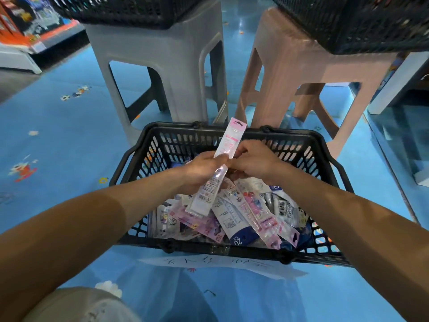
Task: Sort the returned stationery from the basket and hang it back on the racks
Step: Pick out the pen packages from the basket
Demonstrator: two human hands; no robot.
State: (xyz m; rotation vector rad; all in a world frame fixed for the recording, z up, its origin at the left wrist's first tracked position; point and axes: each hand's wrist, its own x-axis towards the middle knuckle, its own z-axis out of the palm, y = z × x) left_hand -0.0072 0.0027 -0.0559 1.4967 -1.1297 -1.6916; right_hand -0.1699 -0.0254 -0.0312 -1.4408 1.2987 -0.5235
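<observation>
On the blue shop floor [69,135], a grey stool [162,66] and a pink stool [301,54] stood side by side, each carrying a black crate [127,10] whose contents could not be seen. In front of them sat the returns basket [185,140], with a heap of packaged stationery [243,217] lying loose in it. Both of the person's arms reached over it. The left hand [202,170] had its fingers wrapped around a long, clear-sleeved packet with a pink header [228,145], holding it tilted above the heap with the hang hole uppermost. The right hand [255,163] was curled just beside the sleeve; whether it pinched that packet, another one or nothing could not be made out. No rack was in view. The sleeve looked glossy and thin, so a loose one-handed hold seemed likely to let it slide back into the heap. With so many similar pink packets below, a mistaken sort also looked possible.
</observation>
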